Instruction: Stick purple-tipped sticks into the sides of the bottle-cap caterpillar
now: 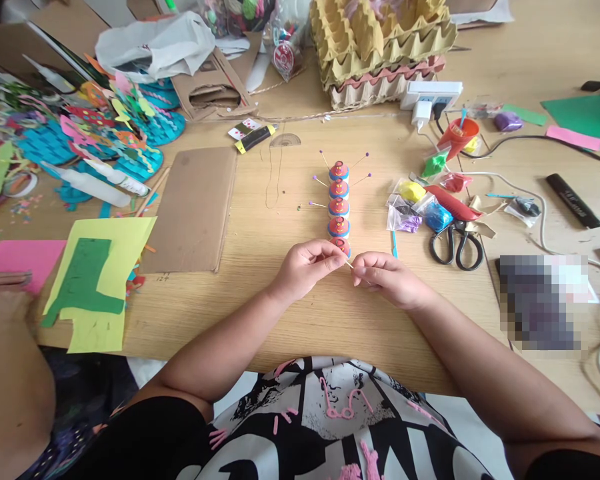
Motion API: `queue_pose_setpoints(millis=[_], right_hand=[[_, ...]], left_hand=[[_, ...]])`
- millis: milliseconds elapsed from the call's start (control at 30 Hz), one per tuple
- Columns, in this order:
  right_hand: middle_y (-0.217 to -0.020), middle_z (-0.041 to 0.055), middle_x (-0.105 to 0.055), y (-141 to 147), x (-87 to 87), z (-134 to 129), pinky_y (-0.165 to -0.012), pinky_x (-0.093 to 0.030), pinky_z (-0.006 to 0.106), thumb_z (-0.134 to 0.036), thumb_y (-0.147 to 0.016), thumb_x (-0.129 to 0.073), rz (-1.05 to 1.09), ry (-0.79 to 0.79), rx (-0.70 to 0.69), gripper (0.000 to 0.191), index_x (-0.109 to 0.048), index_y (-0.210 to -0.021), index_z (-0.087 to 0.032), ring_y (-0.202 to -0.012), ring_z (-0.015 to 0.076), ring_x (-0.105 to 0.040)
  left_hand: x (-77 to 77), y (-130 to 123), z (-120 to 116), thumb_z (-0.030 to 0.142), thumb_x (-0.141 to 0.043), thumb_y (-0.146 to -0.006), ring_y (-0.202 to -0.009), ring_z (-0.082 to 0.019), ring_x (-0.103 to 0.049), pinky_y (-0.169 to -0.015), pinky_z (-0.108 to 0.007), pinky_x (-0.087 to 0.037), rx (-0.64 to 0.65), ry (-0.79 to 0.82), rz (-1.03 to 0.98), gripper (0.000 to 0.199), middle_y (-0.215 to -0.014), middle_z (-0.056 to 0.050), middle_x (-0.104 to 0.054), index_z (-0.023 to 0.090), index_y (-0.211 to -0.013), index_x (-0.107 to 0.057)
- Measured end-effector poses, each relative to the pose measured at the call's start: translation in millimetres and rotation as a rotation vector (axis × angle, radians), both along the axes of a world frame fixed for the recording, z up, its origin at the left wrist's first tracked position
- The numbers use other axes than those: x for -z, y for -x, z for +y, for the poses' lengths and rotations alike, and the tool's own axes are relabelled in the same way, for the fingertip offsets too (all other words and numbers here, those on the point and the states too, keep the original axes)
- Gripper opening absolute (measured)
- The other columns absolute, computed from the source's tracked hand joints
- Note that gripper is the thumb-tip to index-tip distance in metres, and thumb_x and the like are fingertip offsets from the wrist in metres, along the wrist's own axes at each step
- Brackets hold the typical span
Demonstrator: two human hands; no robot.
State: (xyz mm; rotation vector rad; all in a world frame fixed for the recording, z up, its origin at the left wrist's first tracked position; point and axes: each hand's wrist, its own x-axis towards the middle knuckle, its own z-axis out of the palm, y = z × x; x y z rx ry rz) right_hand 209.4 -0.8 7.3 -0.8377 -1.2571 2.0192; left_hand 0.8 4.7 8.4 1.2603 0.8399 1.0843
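A row of several small figures (339,207) with red tops, blue bands and yellow markings runs away from me down the middle of the table. Thin sticks with purple ball tips (367,155) jut out from the farther ones. My left hand (307,267) is closed in a pinch at the near end of the row, partly covering the nearest figure (342,248). Close on its right, my right hand (387,277) is also pinched. A thin pale stick (349,265) spans the gap between both sets of fingertips.
Scissors (457,245) and bagged colored clay (411,191) lie to the right. Cardboard (195,207) and yellow paper (97,287) are at left, near another person's hand (5,281). Egg trays (380,53) are stacked behind, beside a power strip (433,93) with cables.
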Motion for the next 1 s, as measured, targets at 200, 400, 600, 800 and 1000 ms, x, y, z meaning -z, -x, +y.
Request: queue_pose_setpoints(millis=[200,400,600,800,1000], right_hand=[[-0.055,-0.0081,-0.034,0.0,1.7,0.8,-0.047,-0.016,0.023,-0.041,-0.089,-0.066,0.024,-0.017,-0.013,0.029,-0.067,-0.076,-0.015,-0.049,0.0064,-0.024],[-0.055,-0.0079,-0.034,-0.2,2.1,0.4,-0.047,-0.016,0.023,-0.039,-0.089,-0.065,0.020,-0.019,-0.015,0.028,-0.066,-0.076,-0.015,-0.050,0.0065,-0.024],[-0.055,-0.0079,-0.034,0.2,1.8,0.1,-0.047,-0.017,0.023,-0.041,-0.090,-0.066,-0.012,-0.004,-0.006,0.031,-0.066,-0.075,-0.015,-0.050,0.0065,-0.024],[-0.055,-0.0081,-0.033,-0.6,2.9,0.8,-0.047,-0.016,0.023,-0.045,-0.092,-0.065,-0.005,-0.027,-0.013,0.034,-0.066,-0.076,-0.015,-0.050,0.0068,-0.023],[-0.054,-0.0089,-0.031,-0.9,3.8,0.2,-0.047,-0.015,0.023,-0.044,-0.092,-0.066,0.055,0.018,-0.030,0.033,-0.064,-0.075,-0.016,-0.049,0.0065,-0.021]], left_hand=[[3.4,2.1,0.4,0.047,-0.076,-0.088,-0.091,-0.017,-0.071,-0.089,-0.032,-0.055,-0.001,0.033,-0.008,0.028,-0.090,-0.006,-0.079,0.020,-0.092,-0.081],[0.7,1.6,0.1,0.044,-0.077,-0.087,-0.085,-0.016,-0.071,-0.082,-0.029,-0.056,-0.041,-0.002,0.037,0.027,-0.085,-0.006,-0.078,0.018,-0.082,-0.079],[-1.4,1.5,-2.2,0.040,-0.079,-0.086,-0.071,-0.012,-0.066,-0.068,-0.024,-0.052,-0.107,-0.075,0.130,0.022,-0.077,-0.004,-0.076,0.018,-0.081,-0.079],[1.2,2.6,-1.8,0.045,-0.072,-0.092,-0.089,-0.017,-0.072,-0.083,-0.028,-0.056,-0.071,-0.020,0.074,0.028,-0.088,-0.007,-0.079,0.019,-0.090,-0.081],[3.7,2.9,0.8,0.044,-0.076,-0.088,-0.092,-0.018,-0.073,-0.088,-0.033,-0.057,0.047,0.013,0.011,0.024,-0.089,-0.006,-0.079,0.022,-0.096,-0.083]])
